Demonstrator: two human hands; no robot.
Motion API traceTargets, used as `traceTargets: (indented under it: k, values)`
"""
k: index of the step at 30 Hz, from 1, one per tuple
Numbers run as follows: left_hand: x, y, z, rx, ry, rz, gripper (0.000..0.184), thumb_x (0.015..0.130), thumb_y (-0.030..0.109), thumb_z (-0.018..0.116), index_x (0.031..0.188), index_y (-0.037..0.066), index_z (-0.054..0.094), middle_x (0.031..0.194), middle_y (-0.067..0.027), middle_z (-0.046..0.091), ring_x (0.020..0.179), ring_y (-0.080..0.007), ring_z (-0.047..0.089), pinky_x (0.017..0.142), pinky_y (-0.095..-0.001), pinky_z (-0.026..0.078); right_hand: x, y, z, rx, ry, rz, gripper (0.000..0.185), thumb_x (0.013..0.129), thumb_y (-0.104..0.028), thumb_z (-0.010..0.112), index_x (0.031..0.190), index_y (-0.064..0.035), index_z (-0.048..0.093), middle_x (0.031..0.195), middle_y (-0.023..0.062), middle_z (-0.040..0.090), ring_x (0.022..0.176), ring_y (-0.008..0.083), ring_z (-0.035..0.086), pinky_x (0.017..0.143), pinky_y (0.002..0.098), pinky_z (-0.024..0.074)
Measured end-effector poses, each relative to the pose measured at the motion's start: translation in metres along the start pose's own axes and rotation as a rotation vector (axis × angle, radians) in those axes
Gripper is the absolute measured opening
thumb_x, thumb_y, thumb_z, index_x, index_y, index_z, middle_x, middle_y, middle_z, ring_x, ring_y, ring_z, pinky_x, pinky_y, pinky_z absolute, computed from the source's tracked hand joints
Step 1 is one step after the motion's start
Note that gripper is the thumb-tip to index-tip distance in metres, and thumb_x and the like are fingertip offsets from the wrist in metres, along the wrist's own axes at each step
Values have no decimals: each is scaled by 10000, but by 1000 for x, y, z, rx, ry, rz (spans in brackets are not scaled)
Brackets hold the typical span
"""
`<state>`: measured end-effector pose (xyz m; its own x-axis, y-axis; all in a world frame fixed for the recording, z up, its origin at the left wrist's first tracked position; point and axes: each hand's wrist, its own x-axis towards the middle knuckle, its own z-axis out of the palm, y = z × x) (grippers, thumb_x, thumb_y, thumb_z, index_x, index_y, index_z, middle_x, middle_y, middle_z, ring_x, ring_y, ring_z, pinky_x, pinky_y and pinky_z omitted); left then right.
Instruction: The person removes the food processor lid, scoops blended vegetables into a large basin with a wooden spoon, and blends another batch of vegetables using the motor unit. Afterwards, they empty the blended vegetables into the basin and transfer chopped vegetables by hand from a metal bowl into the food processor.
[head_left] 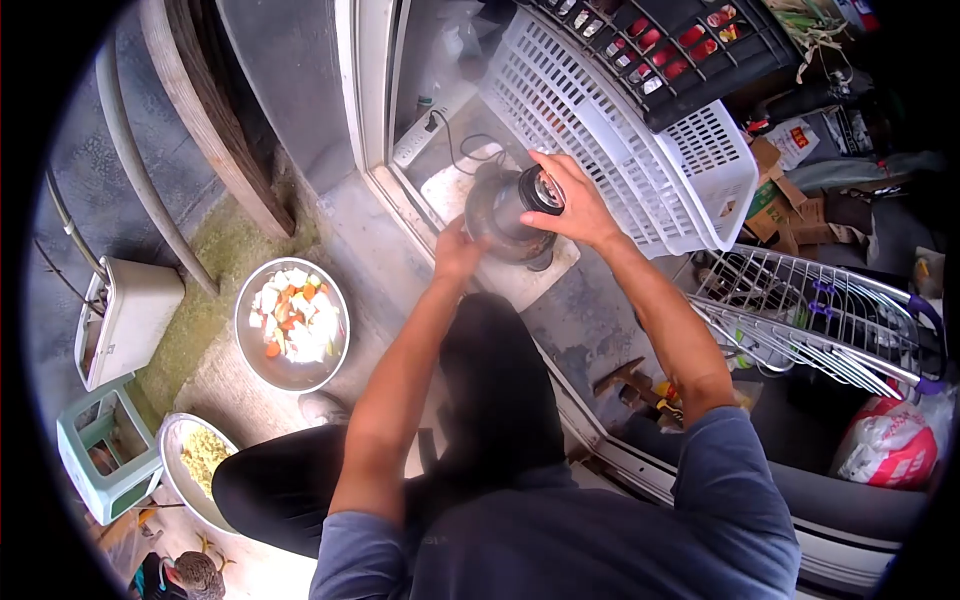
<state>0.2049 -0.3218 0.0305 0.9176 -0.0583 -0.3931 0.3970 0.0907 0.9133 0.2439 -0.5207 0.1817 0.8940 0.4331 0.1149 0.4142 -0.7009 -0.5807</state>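
A dark, round-bodied appliance [508, 222] with a black-rimmed top [540, 190] stands on a pale board [543, 287]. My right hand [578, 203] is closed round the black-rimmed top, thumb on the near side and fingers on the far side. My left hand [459, 251] is against the near left side of the body; its fingers are partly hidden and blurred, so their hold is unclear. To the left, a metal bowl [243, 335] holds white and orange chopped pieces. Further down, another bowl [172, 462] holds yellowish crumbly stuff.
A white plastic basket [600, 150] and a black crate [690, 85] stand beyond my right hand. A metal rack [800, 310] lies at the right. A power strip [425, 135] with a cord is near the door frame. A bird [195, 575] is at the lower left.
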Motion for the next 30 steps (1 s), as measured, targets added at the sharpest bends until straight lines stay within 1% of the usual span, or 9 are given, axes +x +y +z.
traceTargets:
  k: [4,6,7,8,14,17,21,24,30]
  values:
    - [3,-7,-7,362,133,118,768,809,177,856,1429,-117,511,770,-10,543,673,-131,515,649,-289,482,-1,5,9,172,196,28,498,939,-262,605,1395,-62,588,1296,154,608,1196,280,596,1030,347,453]
    - [4,-4,-21,635,161,217,828,805,231,865,1438,-142,483,795,-43,588,700,-165,560,683,-316,512,-3,17,21,347,311,133,419,965,-197,484,1331,-59,634,1246,145,652,1161,253,615,1005,331,459]
    - [-10,19,-31,520,122,209,820,755,330,878,1368,-110,559,945,-189,708,854,-302,689,806,-389,551,-4,21,31,446,373,192,416,960,-160,439,1301,-56,653,1218,142,672,1137,239,623,998,322,458]
    - [-15,34,-46,565,59,250,791,765,326,871,1362,-99,572,956,-188,707,855,-300,688,812,-391,550,-6,26,42,549,434,255,427,955,-123,393,1271,-53,672,1190,140,692,1114,225,631,992,313,457]
    - [-92,154,-125,822,-237,246,556,853,239,806,1325,-7,644,1009,-165,692,881,-264,684,821,-388,545,-2,12,45,943,488,413,432,950,-36,451,1302,-35,702,1173,42,716,981,88,628,889,216,478]
    - [-127,179,-148,912,-314,205,524,857,215,798,1311,2,647,1038,-178,688,915,-297,693,835,-406,548,-1,-3,38,938,505,401,428,945,-33,449,1280,-36,715,1212,50,723,1012,88,653,915,212,495]
    - [-148,166,-157,1271,-281,422,509,852,217,785,1307,46,636,1094,-199,676,994,-403,668,886,-487,539,-1,2,41,941,502,434,445,935,-31,423,1268,-30,720,1219,57,726,1034,101,663,937,217,499]
    - [-168,185,-151,1386,-439,240,529,853,225,798,1326,54,636,1148,-181,676,1086,-404,656,962,-477,508,-2,12,47,958,538,384,445,926,-38,412,1250,1,715,1189,73,729,1044,119,665,943,234,502]
    - [-178,188,-154,1276,-304,302,541,849,225,800,1333,58,627,1170,-164,678,1046,-404,668,883,-476,541,3,11,48,955,540,384,402,938,-59,463,1260,29,687,1155,97,733,1023,142,675,949,253,505]
